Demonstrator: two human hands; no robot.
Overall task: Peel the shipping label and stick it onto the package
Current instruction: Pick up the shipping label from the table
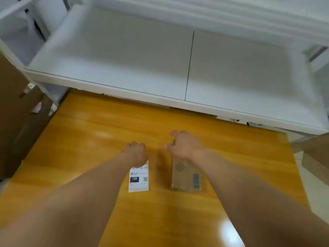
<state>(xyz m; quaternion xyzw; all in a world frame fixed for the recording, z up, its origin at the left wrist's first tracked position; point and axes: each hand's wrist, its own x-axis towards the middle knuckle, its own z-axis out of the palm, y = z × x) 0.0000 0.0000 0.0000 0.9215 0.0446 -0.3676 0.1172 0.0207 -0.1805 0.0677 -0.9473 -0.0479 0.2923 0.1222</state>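
Left hand (136,152) fingers pinch the label (138,177) at its far end, probably for peeling; right hand (185,147) fingers grasp the package (185,175), steadying it

packing room: white shelving (106,82), cardboard boxes (12,113)

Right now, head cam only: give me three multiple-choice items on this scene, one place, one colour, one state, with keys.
1. Where is the shipping label relative to the package?
A) left of it B) on top of it C) under it
2. What colour is the table?
A) white B) yellow-orange C) black
3. What state is the label in?
A) stuck on the package B) flat on the table, print up C) crumpled

Answers:
1 A, it lies apart from the package, on its left.
2 B, the top is glossy yellow-orange wood.
3 B, its printed face shows, with its far end under the left hand.
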